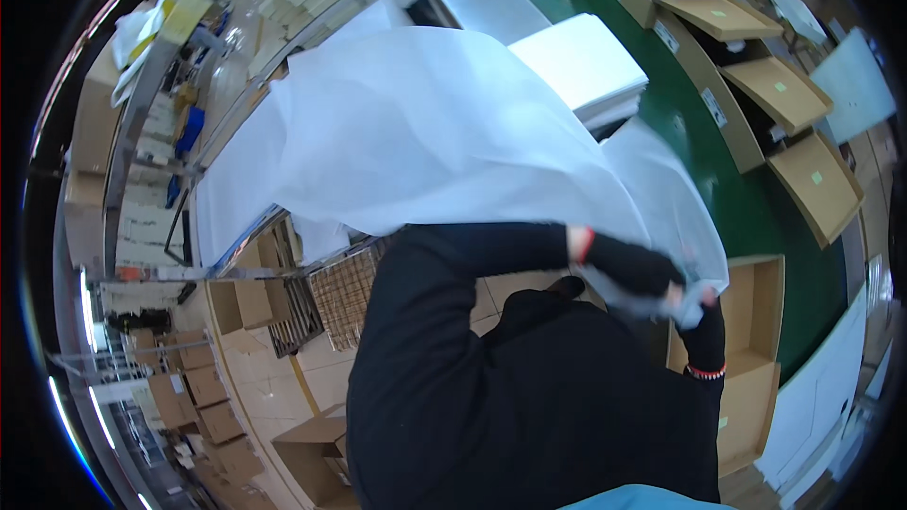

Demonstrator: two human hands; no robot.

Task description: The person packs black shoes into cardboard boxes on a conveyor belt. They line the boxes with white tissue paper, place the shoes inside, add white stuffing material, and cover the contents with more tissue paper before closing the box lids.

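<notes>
White foam sheet (425, 123), big and thin, is up in the air and billowing across the middle of the view. It spreads from the metal rack (151, 104) on the left over to the hands on the right. One corner is gathered at the hands; the far edge hangs loose over the floor side.

Left hand (628, 264) in a black fingerless glove, arm crossed over the body, is clenched on the sheet's bunched lower-right corner. Right hand (701, 300) sits just beside it, fingers pinching the same corner from below. Red band at each wrist.

Progress, judging from how it lies: sheet is picked up and mid-shake, not yet flat or folded or laid on anything. It looks like an early to middle step, with spreading or placing still left. Where it ends up can't be told from this view.

Around it: a white slab stack (581, 66) rests on the green conveyor (699, 123) behind the sheet. Brown cartons (784, 90) with open flaps line the far side of the belt. An open carton (751, 359) stands just right of the hands, inside not visible. Wire basket (345, 288) and flat cardboard boxes (203, 397) sit low left on the tiled floor.
</notes>
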